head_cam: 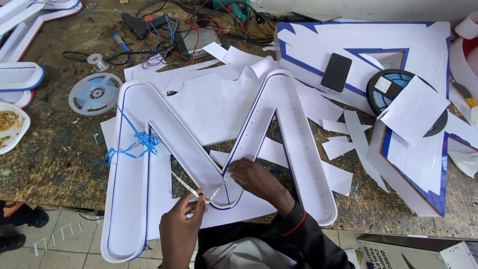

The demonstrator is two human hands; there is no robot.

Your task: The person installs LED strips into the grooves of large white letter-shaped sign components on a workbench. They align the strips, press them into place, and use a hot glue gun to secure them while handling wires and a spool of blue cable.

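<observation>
Worn wooden surface (59,149) carries a white channel letter (149,124); left hand (181,226) fingers pinch an LED strip (191,189), right hand (256,177) fingers pressed together, seating it at the front valley; next, careful pressing along the wall.

Left hand (181,224): enters from the lower edge of the view, back of the hand facing the camera, wrist straight.
Left fingers (196,199): thumb and forefinger drawn together in a pinch at the tips; remaining fingers curled under.
Left forearm: bare where it shows, rising almost vertically in the view.
Right hand (254,178): palm down, knuckles uppermost, lying further forward than the left.
Right fingers (234,168): bent, tips pressed downward and pointing to the person's left.
Right wrist: angled inward toward the body.
Right forearm: covered by a dark sleeve with a red-edged cuff.
Spacing: the two hands are near each other, not touching.
</observation>
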